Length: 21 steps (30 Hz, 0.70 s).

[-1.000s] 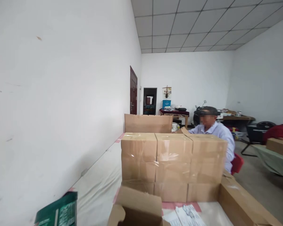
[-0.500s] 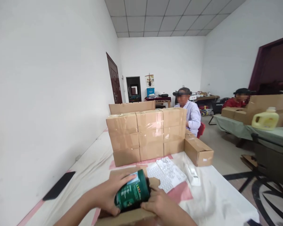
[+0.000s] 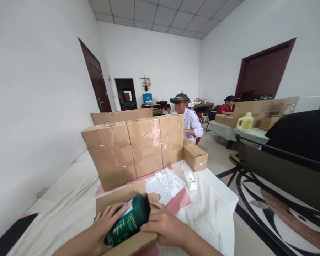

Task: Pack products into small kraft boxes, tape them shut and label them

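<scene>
My left hand (image 3: 104, 224) is closed around a dark green bottle (image 3: 130, 221) with a printed label. The bottle lies tilted in the mouth of an opened cardboard box (image 3: 118, 193), its wide dark end up and to the right. My right hand (image 3: 164, 224) grips the box's right side near that end, its fingertips close to the bottle. The raised far flap shows behind the bottle, while my hands and the bottle hide most of the inside.
Taped cardboard boxes (image 3: 146, 151) form a wall across the table. Before them lie white sticker sheets (image 3: 165, 185) and a white tape dispenser (image 3: 190, 181). A long box (image 3: 196, 156) stands at the right. A person (image 3: 190, 121) sits beyond; a dark phone-like slab (image 3: 16, 231) lies left.
My view has turned right, so the scene shifts left and a dark-clothed person appears at right. The bottle leans more along the box, still in my left hand; my right hand stays on the box.
</scene>
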Each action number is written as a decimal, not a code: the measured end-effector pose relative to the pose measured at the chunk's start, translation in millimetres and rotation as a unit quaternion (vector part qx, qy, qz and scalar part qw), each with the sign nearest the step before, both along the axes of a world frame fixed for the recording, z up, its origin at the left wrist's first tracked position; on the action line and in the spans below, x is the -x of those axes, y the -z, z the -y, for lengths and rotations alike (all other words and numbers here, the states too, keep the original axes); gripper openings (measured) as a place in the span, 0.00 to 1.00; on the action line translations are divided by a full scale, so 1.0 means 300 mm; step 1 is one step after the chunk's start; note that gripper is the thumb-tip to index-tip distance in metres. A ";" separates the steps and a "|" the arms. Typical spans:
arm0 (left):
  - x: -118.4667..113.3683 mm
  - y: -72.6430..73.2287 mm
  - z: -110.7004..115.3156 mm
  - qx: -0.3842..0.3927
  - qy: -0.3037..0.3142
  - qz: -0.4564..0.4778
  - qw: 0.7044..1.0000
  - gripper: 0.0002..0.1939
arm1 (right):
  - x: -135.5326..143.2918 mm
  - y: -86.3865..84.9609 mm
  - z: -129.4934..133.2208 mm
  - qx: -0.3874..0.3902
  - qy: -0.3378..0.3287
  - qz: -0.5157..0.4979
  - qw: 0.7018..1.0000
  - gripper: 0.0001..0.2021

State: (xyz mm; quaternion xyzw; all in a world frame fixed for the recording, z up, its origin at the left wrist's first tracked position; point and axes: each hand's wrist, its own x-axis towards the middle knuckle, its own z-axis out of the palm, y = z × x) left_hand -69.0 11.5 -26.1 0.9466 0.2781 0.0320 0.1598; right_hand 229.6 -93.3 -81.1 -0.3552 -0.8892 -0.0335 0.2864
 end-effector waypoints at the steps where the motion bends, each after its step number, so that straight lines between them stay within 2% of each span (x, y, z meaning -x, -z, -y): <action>1: -0.002 0.019 -0.005 -0.010 -0.006 0.003 1.000 0.51 | -0.003 -0.003 -0.003 0.003 0.000 0.008 1.000 0.16; 4: -0.011 0.051 -0.013 -0.013 -0.040 -0.012 0.999 0.50 | -0.016 -0.024 -0.010 0.022 -0.004 0.020 1.000 0.17; 8: -0.025 0.045 -0.011 0.024 -0.068 -0.065 0.995 0.41 | -0.027 -0.055 -0.027 0.067 -0.010 0.031 0.997 0.18; 12: -0.050 0.048 -0.013 -0.016 -0.050 -0.058 0.997 0.50 | -0.022 -0.058 -0.049 0.085 -0.009 0.017 0.996 0.15; 16: -0.085 0.047 -0.016 -0.049 -0.021 -0.097 0.994 0.56 | -0.016 -0.043 -0.065 0.077 -0.009 -0.018 0.997 0.10; 21: -0.120 -0.013 -0.014 -0.031 0.009 -0.119 0.992 0.55 | -0.015 -0.028 -0.080 0.063 0.007 -0.025 0.998 0.05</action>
